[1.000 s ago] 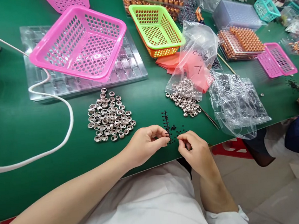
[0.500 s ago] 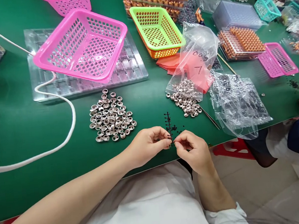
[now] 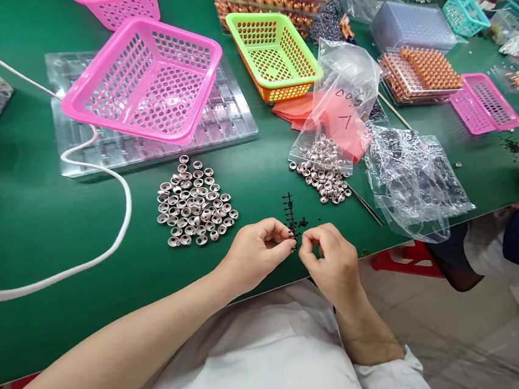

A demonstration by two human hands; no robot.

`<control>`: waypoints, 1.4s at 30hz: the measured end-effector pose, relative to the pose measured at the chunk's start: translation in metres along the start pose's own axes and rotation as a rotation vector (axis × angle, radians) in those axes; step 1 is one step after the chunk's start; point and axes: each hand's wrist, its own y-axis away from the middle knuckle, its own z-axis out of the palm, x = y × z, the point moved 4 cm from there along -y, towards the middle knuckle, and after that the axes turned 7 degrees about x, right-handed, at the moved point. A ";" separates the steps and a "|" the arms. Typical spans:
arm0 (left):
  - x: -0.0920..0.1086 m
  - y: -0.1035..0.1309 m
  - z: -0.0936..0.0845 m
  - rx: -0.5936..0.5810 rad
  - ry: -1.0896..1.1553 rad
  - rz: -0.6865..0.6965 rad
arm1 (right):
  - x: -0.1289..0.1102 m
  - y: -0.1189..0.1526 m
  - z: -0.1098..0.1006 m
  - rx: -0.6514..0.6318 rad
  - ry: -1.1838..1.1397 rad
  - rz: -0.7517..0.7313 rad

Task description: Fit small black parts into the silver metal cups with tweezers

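Observation:
My left hand (image 3: 264, 246) pinches the near end of a thin black plastic sprue (image 3: 290, 207) with short side branches. It points away from me over the green table. Close to its right side, my right hand (image 3: 332, 255) has thumb and forefinger pressed together. Whether a small part is between those fingertips is too small to make out. Small black parts (image 3: 303, 221) lie scattered just beyond my right fingers. A pile of silvery metal rings (image 3: 196, 203) sits left of the sprue. More such rings (image 3: 327, 182) spill from a clear plastic bag (image 3: 346, 70) beyond my right hand.
A pink basket (image 3: 152, 82) rests on a clear tray (image 3: 243, 119); a green basket (image 3: 273, 49) stands behind. Tweezers (image 3: 366, 204) and a crumpled plastic bag (image 3: 416, 173) lie at right. A white cable (image 3: 126, 213) curves at left. Co-workers' hands show at the right edge and top right.
My right hand has shifted slightly up, its fingertips now nearer the sprue's side branches. The sprue's far end has moved a little left. My left hand keeps its pinch.

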 end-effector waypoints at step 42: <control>0.004 0.001 0.004 -0.155 0.204 -0.104 | 0.018 0.008 -0.007 -0.307 -0.507 0.489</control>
